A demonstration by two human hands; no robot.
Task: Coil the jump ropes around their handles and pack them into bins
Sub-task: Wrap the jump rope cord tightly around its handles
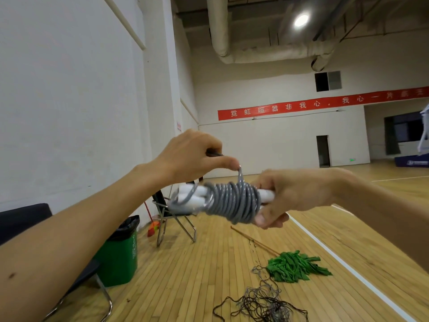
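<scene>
Held up in the air, above and to the right of the green bin (120,256): a grey jump rope (234,201), wound in many turns around two white handles (185,194). Long axis about level, running left to right, away from the bin. Gripped at the end far from the bin by the right hand (294,196), fingers curled round the handles. Last loop (240,174) pinched just above the coil by the left hand (192,156), the one nearer the bin. Probably next: tucking in this loop.

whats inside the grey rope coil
The white handles run through the grey rope coil: their ends stick out at one end, and white shows again at the right hand gripping the other. Their middle is hidden under the wraps.
</scene>
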